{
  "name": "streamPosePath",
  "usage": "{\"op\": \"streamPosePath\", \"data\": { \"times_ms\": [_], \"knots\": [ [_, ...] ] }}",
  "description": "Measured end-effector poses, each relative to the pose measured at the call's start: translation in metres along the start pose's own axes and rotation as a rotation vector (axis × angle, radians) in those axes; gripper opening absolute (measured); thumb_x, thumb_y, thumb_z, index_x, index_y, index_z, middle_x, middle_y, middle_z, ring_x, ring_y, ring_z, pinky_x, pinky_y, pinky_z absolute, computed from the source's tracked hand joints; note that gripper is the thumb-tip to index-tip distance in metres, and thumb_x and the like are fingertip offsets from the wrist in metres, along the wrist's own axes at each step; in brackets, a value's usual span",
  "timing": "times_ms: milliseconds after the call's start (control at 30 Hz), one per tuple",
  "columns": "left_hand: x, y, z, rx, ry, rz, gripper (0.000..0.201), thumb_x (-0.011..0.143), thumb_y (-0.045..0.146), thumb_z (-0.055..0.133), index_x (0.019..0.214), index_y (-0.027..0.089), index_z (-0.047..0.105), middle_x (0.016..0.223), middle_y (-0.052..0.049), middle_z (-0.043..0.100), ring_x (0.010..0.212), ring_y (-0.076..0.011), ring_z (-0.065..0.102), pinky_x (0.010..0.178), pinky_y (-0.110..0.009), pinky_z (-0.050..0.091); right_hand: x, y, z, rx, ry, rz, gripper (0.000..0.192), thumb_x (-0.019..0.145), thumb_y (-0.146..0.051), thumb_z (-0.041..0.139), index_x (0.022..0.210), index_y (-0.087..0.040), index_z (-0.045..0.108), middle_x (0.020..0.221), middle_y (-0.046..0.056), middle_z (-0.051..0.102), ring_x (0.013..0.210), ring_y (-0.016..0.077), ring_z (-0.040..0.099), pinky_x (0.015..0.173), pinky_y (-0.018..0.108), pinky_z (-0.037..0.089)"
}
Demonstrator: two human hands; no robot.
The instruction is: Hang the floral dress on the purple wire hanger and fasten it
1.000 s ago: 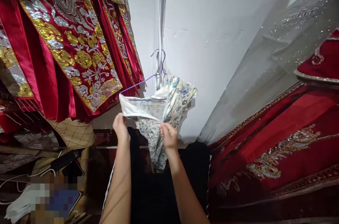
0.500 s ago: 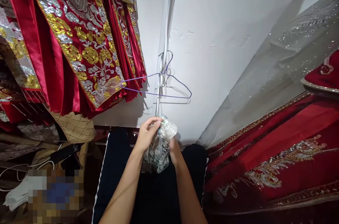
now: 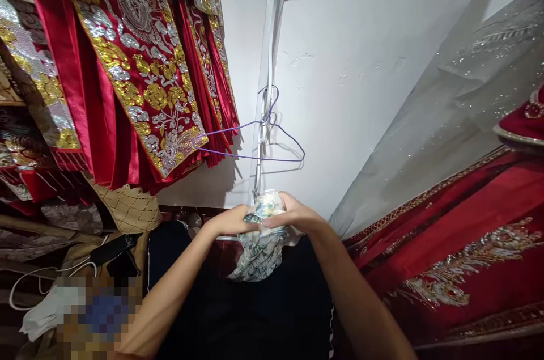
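A white cloth with a blue-green floral print (image 3: pixel 259 246) is bunched up in front of me, its lower end hanging down over dark fabric. My left hand (image 3: pixel 232 224) grips it from the left and my right hand (image 3: pixel 293 215) grips it from the right, fingertips meeting at its top. Just above them a bare purple wire hanger (image 3: pixel 255 147) hangs on a white cord against the white wall (image 3: pixel 340 65).
Red garments with gold and silver embroidery (image 3: pixel 136 65) hang at the upper left, reaching the hanger's left end. A sheer glittery veil (image 3: pixel 446 110) and more red embroidered fabric (image 3: pixel 446 246) fill the right. Cables, a dark device (image 3: pixel 114 246) and clutter lie at lower left.
One second ago the printed cloth hung on the purple hanger. Both hands pulled it off and down, then gathered it into a bundle; the hanger now hangs bare.
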State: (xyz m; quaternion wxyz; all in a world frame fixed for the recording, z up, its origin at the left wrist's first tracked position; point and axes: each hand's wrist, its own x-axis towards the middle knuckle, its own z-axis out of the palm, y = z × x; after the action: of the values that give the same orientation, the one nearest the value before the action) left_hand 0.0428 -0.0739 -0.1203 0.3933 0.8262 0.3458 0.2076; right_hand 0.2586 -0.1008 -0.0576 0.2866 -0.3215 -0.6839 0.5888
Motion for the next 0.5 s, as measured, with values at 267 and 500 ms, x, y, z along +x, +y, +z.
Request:
{"op": "streamPosePath", "data": {
  "times_ms": [267, 500],
  "knots": [
    [-0.043, -0.009, -0.07, 0.525, 0.073, -0.222, 0.05, 0.08, 0.068, 0.058, 0.08, 0.019, 0.07, 0.077, -0.007, 0.071, 0.07, -0.0227, 0.063, 0.063, -0.028, 0.04, -0.004, -0.01, -0.063, -0.6, 0.833, -0.342, 0.029, 0.073, -0.023, 0.06, 0.102, -0.021, 0.064, 0.075, -0.002, 0.061, 0.064, 0.0157, 0.053, 0.06, 0.026, 0.04],
    [-0.055, 0.003, -0.131, 0.725, 0.167, -0.256, 0.02, 0.081, 0.038, 0.062, 0.079, 0.022, 0.073, 0.081, -0.009, 0.073, 0.073, -0.0235, 0.066, 0.068, -0.03, 0.044, 0.051, 0.027, -0.083, -0.658, 0.918, -0.361, 0.03, 0.086, -0.035, 0.049, 0.099, -0.018, 0.07, 0.075, 0.003, 0.064, 0.067, 0.0189, 0.056, 0.068, 0.031, 0.043]
  ]
}}
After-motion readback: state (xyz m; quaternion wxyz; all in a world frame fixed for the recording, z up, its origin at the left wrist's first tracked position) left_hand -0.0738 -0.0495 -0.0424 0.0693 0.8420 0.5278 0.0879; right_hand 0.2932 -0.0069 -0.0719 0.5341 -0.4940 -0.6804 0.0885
